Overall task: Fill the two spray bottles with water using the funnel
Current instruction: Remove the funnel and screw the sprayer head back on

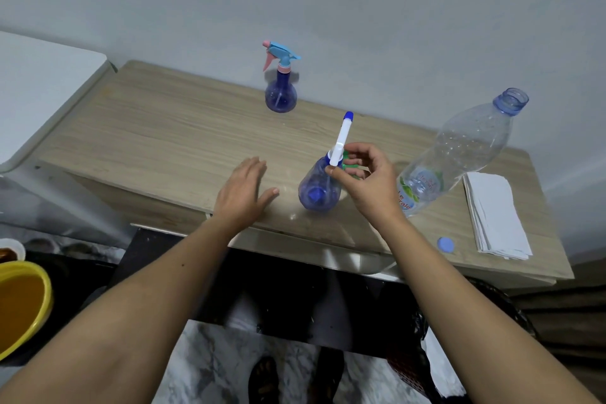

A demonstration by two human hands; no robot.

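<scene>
Head view: my right hand (pixel 367 180) pinches the white spray head (pixel 341 141) on the near bottle (pixel 316 188) at frame centre; left hand (pixel 242 187) spread; next I judge tightening it.

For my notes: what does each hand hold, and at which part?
Right hand pinches the white sprayer head of the near spray bottle, at its base. Left hand holds nothing.

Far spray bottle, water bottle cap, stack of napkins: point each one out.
far spray bottle (pixel 281 96): head view, on its round blue body.
water bottle cap (pixel 445 244): head view, on its flat top.
stack of napkins (pixel 495 213): head view, on the top sheet.
</scene>
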